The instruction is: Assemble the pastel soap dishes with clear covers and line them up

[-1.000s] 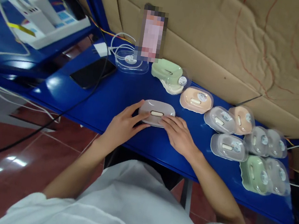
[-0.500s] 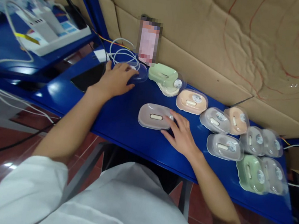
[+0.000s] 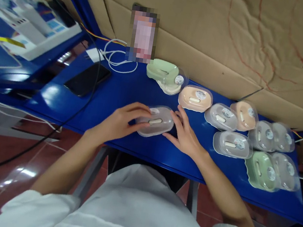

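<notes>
A pale grey soap dish [image 3: 163, 129] with a white slot piece in its middle lies near the table's front edge. Over it, my left hand [image 3: 123, 122] grips the left end of a clear plastic lid [image 3: 155, 111] that bears a round sticker. The lid covers much of the dish; whether it is seated I cannot tell. My right hand [image 3: 187, 137] closes around the dish's right end, thumb at the front and fingers behind.
Several lidded dishes, such as a peach dish [image 3: 195, 98] and a green dish [image 3: 261, 171], fill the right side. Another green dish [image 3: 162, 70] stands at the back near a propped phone [image 3: 143, 34]. A dark phone [image 3: 86, 79], charger cable [image 3: 120, 63] and power strip [image 3: 50, 43] are left.
My left hand has brought the clear lid from beside the cable at the back down and right, over the grey dish. My right hand stays at the dish's right end.
</notes>
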Available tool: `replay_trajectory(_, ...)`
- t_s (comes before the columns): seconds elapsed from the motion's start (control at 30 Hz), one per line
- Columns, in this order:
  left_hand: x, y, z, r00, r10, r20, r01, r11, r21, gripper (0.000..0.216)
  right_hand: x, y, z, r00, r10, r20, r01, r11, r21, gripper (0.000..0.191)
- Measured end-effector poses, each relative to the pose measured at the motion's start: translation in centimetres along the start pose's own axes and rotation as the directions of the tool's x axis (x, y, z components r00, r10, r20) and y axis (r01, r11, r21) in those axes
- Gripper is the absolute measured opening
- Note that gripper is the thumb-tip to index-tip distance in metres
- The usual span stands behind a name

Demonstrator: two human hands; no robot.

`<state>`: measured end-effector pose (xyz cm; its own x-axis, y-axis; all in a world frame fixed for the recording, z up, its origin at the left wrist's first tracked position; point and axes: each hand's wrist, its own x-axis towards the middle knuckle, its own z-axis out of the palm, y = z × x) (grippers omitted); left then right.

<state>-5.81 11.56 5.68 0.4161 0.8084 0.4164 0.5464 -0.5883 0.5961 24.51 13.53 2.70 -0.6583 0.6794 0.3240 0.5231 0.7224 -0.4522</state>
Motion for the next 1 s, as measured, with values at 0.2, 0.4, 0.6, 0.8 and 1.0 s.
replay_trajectory(0.2,-2.3,2.0,2.9,0.994,0.103,-0.040,-0.088,0.957,0.277,0.030,0.4,0.1,-0.9,0.998,-0.057,0.027,0.058,0.997,-0.057,0.075)
replay_trajectory(0.4,-4.3,3.7,4.9,0.985,0.098,-0.139,-0.036,0.919,0.392,0.041,0.4,-0.1,-1.1,0.998,-0.032,0.054,0.034,0.999,-0.033,0.068)
replay_trajectory(0.6,-4.8,3.8,5.1,0.995,0.057,-0.078,-0.022,0.920,0.392,0.038,0.3,-0.3,-1.0,0.998,-0.045,0.049,0.050,0.995,-0.090,0.060)
replay_trajectory(0.8,-5.0,3.4,5.3,0.984,0.010,-0.175,0.034,0.968,0.247,0.045,0.2,-0.2,-0.8,0.999,-0.047,0.022,0.047,0.999,0.002,0.064)
replay_trajectory(1.0,-4.0,3.4,5.4,0.977,-0.099,-0.191,0.120,0.988,0.101,0.049,0.2,0.3,-0.9,1.000,0.021,0.003,-0.021,1.000,0.009,0.060)
